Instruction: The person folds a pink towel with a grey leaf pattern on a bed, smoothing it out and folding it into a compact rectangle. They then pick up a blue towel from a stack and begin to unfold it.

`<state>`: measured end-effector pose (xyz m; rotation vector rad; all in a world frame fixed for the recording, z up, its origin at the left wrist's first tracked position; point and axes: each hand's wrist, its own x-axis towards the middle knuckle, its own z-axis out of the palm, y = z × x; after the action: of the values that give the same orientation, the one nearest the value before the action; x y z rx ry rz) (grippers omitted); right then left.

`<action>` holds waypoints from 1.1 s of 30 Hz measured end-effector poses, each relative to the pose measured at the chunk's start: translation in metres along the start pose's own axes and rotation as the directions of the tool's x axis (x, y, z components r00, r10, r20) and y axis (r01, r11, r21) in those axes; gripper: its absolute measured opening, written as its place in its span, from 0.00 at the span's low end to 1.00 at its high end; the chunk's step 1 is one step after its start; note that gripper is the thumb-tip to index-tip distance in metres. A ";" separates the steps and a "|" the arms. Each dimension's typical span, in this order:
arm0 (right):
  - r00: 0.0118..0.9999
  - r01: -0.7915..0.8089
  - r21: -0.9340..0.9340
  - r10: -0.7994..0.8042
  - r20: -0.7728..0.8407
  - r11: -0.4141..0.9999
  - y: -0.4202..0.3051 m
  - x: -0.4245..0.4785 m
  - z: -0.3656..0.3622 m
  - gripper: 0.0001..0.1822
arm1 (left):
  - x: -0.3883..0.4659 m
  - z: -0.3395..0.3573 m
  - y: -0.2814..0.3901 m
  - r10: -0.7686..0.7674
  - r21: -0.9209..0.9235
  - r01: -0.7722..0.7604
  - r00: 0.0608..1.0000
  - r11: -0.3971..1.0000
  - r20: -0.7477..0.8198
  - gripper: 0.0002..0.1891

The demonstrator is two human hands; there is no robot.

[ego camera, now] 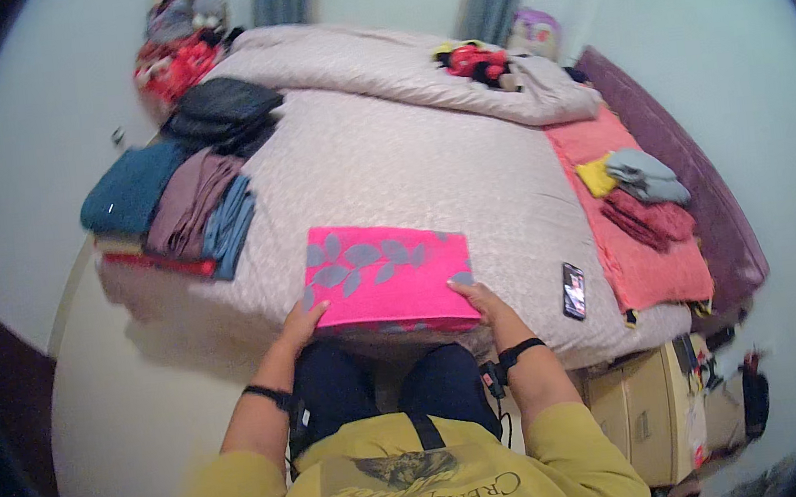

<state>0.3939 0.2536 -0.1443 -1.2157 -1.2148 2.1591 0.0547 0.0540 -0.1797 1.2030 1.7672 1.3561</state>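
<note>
A bright pink folded cloth with grey leaf shapes (386, 275) lies flat at the near edge of the bed, above my knees. My left hand (304, 322) grips its near left corner, thumb on top. On the near right corner is my right hand (473, 299), its thumb also on top and its fingers hidden beneath. The bed's pale patterned sheet (403, 154) spreads out beyond the cloth.
Folded teal (133, 188), mauve (189, 204) and blue cloths (229, 225) lie at the bed's left edge, near a black bag (226, 110). At right are a phone (573, 290) and small folded clothes (650, 213) on a coral cloth (653, 281). A red plush toy (477, 62) sits farther back.
</note>
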 end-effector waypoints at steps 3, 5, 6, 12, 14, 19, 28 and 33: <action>0.994 -0.026 0.129 0.012 0.109 0.991 -0.013 -0.010 0.017 0.23 | -0.015 -0.004 -0.003 -0.367 -0.267 0.374 0.927 0.888 0.080 0.28; 0.985 0.068 0.105 -0.083 0.150 0.992 -0.033 -0.028 0.033 0.22 | -0.018 -0.004 -0.015 -0.354 -0.339 0.355 0.933 0.871 0.067 0.26; 0.976 0.119 0.081 -0.131 0.171 0.990 -0.042 -0.037 0.036 0.22 | -0.018 -0.002 -0.010 -0.351 -0.385 0.349 0.934 0.854 0.068 0.25; 0.877 0.337 -0.024 -0.305 0.372 0.941 -0.090 -0.080 0.084 0.21 | -0.017 -0.003 -0.029 -0.355 -0.652 0.379 0.918 0.657 0.176 0.23; 0.853 0.400 -0.033 -0.359 0.379 0.916 -0.108 -0.105 0.105 0.21 | -0.017 0.007 -0.023 -0.382 -0.683 0.319 0.922 0.657 0.064 0.24; 0.794 0.506 -0.142 -0.395 0.461 0.851 -0.148 -0.166 0.138 0.19 | -0.012 -0.011 -0.058 -0.409 -0.487 0.417 0.903 0.767 0.131 0.23; 0.801 0.451 0.101 -0.453 0.391 0.887 -0.162 -0.144 0.101 0.08 | -0.009 -0.027 -0.097 -0.122 0.152 0.139 0.986 0.979 -0.111 0.14; 0.490 0.837 -0.182 -0.855 -0.168 0.515 -0.253 -0.159 -0.036 0.13 | -0.011 0.009 -0.059 -0.257 -0.094 0.253 0.966 0.963 -0.036 0.08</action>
<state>0.4912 0.3063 0.1357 -0.6076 -1.3851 1.1740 0.0490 0.0437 -0.2396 0.8678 1.8042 1.3037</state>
